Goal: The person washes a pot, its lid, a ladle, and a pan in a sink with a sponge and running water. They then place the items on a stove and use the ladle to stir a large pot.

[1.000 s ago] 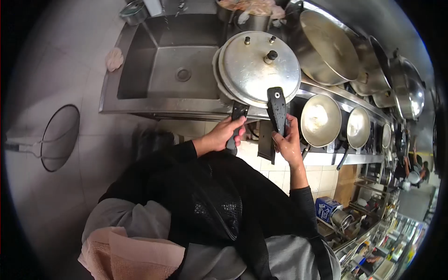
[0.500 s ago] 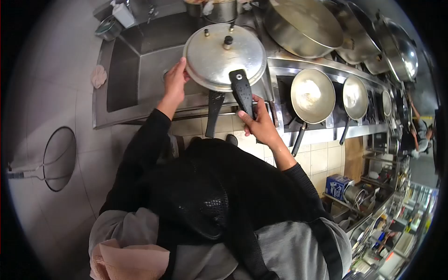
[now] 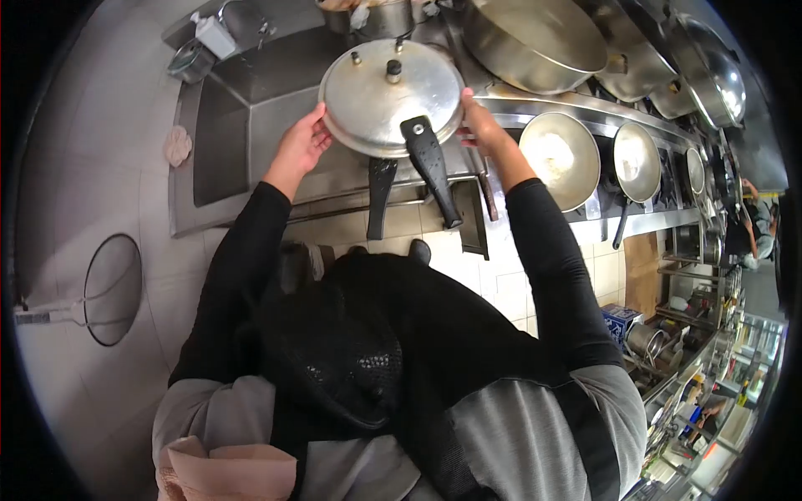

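A metal pressure cooker [image 3: 363, 108] with its lid on is held between my two hands at the front edge of the sink. Two black handles point toward me: the lid handle [image 3: 431, 171] slants to the right, out of line with the pot handle [image 3: 382, 200]. My left hand [image 3: 302, 149] grips the cooker's left side, thumb at the rim. On the opposite side, my right hand [image 3: 483, 125] holds the rim, its fingers partly hidden. Small valves stand on the lid, with a black knob [image 3: 393, 72] in the middle.
The steel sink [image 3: 284, 125] lies behind and left, with a soap bottle [image 3: 215, 36] at its corner. To the right, pans [image 3: 561, 159] sit on the stove near a large pot [image 3: 535, 42]. A round strainer [image 3: 113, 288] hangs at left. Another person [image 3: 758, 230] stands far right.
My right hand has left the lid handle and moved up to the cooker's right rim. My left hand stays on the left side. The cooker sits slightly further left in view.
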A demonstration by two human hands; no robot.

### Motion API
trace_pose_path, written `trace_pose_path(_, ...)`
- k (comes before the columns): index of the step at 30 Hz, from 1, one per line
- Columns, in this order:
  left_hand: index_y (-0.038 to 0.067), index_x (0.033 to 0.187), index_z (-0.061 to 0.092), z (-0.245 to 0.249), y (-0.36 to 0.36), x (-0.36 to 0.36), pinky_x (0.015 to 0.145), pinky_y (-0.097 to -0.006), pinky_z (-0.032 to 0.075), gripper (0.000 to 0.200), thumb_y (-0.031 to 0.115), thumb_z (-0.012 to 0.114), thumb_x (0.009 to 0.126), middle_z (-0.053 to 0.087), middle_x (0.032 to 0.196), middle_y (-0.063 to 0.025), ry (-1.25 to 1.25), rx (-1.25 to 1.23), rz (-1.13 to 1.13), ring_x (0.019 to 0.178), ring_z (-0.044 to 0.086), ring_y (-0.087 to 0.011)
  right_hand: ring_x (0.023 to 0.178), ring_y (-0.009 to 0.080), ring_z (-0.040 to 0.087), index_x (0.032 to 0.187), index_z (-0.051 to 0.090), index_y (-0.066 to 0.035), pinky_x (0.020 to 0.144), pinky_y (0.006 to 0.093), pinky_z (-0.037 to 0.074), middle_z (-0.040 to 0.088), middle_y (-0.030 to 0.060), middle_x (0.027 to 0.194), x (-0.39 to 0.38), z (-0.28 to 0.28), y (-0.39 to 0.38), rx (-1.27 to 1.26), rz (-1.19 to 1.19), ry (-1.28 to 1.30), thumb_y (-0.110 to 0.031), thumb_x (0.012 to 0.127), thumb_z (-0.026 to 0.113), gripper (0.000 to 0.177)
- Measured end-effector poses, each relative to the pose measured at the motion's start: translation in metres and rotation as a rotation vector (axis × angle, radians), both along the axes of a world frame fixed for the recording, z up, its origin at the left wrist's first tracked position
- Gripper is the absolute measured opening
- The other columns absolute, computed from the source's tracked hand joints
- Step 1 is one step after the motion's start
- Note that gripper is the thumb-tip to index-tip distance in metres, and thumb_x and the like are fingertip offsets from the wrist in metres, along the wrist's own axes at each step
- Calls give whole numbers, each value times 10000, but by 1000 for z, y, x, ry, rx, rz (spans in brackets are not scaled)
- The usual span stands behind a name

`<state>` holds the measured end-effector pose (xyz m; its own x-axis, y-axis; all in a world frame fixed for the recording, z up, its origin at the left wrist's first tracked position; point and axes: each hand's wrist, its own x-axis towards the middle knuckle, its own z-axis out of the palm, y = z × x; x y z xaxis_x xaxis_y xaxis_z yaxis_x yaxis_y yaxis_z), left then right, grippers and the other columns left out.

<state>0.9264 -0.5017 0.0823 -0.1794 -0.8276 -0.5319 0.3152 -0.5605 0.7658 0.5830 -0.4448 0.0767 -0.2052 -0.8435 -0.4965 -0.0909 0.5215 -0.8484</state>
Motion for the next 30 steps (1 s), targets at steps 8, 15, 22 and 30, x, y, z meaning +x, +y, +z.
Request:
trace_pose_path(8, -22, 1133, 629, -14, 136, 7, 714, -248, 492, 256, 170, 645, 964, 634, 885, -37, 50, 3, -532, 766, 577, -93, 980, 211, 589, 1287, 531, -42, 824, 432, 478, 620, 130, 1108, 60, -18, 111, 71, -75, -572, -862, 858, 194, 984)
trace_pose_path(15, 16, 1042, 631, -34, 128, -22, 757, -272, 527, 171, 163, 651, 956, 646, 918, -34, 57, 36, -567, 799, 626, -131, 859, 200, 629, 1185, 561, -17, 716, 309, 520, 630, 123, 1018, 151, -7, 115, 33, -102, -602, -859, 848, 291, 947)
trace_pose_path(22, 48, 995, 653, -36, 132, -17, 627, -233, 467, 174, 198, 704, 923, 615, 791, 2, -95, -90, -429, 677, 559, -79, 837, 179, 633, 1115, 622, 12, 754, 323, 505, 668, 134, 954, 144, -5, 117, 70, -7, -384, -552, 807, 760, 657)
trace_pose_path(30, 55, 913, 620, -74, 152, 48, 515, -216, 360, 164, 198, 701, 922, 529, 692, 29, -363, -59, -63, 598, 480, -61, 545, 146, 533, 927, 567, -4, 505, 301, 432, 590, 53, 686, 151, 18, 121, 76, -162, -426, -215, 736, 854, 404)
